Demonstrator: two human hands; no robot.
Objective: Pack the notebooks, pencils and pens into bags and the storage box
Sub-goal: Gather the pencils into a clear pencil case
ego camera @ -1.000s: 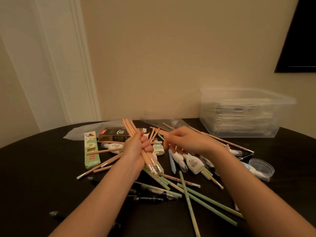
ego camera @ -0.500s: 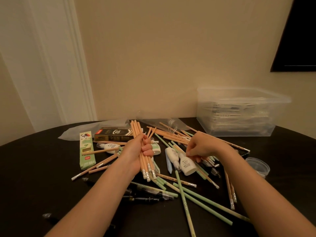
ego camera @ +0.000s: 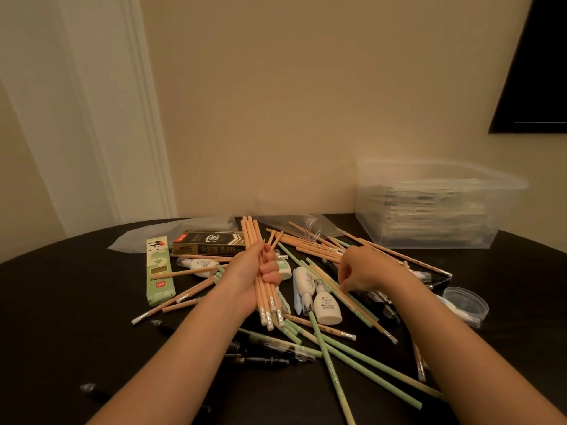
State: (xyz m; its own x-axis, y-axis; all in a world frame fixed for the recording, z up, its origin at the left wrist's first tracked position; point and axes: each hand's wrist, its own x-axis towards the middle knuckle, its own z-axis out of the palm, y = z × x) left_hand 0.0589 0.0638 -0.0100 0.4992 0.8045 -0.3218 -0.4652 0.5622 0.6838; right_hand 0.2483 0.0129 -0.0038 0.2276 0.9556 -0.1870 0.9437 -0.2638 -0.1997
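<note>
- Bundle of peach wooden pencils with white eraser ends point(ego camera: 250, 236): held near-upright in the left hand point(ego camera: 251, 277), fingers wrapped tight round it, erasers down, over the middle of the pile.
- Right hand point(ego camera: 368, 269): knuckles up, fingers curled down onto the loose peach pencils point(ego camera: 316, 249) just right of the bundle. Cannot tell whether a pencil is actually pinched, since the fingertips are hidden.
- Step in hand, my read: collecting same-colour pencils into one bundle before bagging.
- To do it well, take one pencil at a time and lift it by an end that is clear of the others. The pile is crossed like pick-up sticks, so dragging from the middle will likely roll others about.
- Feed each one in eraser-down to match the bundle, then tap the ends on the black round table point(ego camera: 61, 302) to square up.
- Leave the mint-green pencils point(ego camera: 333, 368) and black pens point(ego camera: 264, 360) for separate passes. The white correction-fluid bottles point(ego camera: 327, 308) lie over several sticks, so shift those first.
- The left grip looks near full, so bag soon. The clear plastic bags point(ego camera: 135, 240) lie flat at the far side of the pile.
- Clear plastic storage box point(ego camera: 429, 237): far right, well apart from both hands, with what looks like stacked notebooks inside, blurred.
</note>
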